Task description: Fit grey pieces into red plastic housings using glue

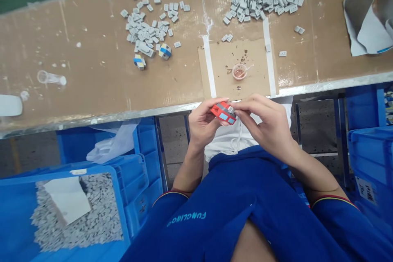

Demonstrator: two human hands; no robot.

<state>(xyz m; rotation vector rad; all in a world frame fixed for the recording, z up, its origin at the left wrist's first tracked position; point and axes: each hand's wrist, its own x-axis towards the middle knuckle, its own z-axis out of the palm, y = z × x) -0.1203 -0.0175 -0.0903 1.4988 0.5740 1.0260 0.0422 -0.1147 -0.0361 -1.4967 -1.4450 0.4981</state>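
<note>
Red block (223,112) pinched, narrow grip, left hand (202,125), right hand (264,125); blue shirt (215,221) lettered "FUNGLING".

Red block's (223,112) ends hidden behind left hand (202,125) and right hand (264,125)

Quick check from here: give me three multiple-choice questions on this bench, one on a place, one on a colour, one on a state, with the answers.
1. Where is the small cup of reddish liquid?
A on the cardboard sheet
B on the floor
C in a hand

2. What is the main colour of the block between the left hand and right hand?
A green
B red
C white

3. What state is the lower-left blue crate in?
A lidded
B tipped over
C filled with gray pieces

1 A: the cup stands on the sheet.
2 B: red covers most of the block.
3 C: the open top shows them.
</note>
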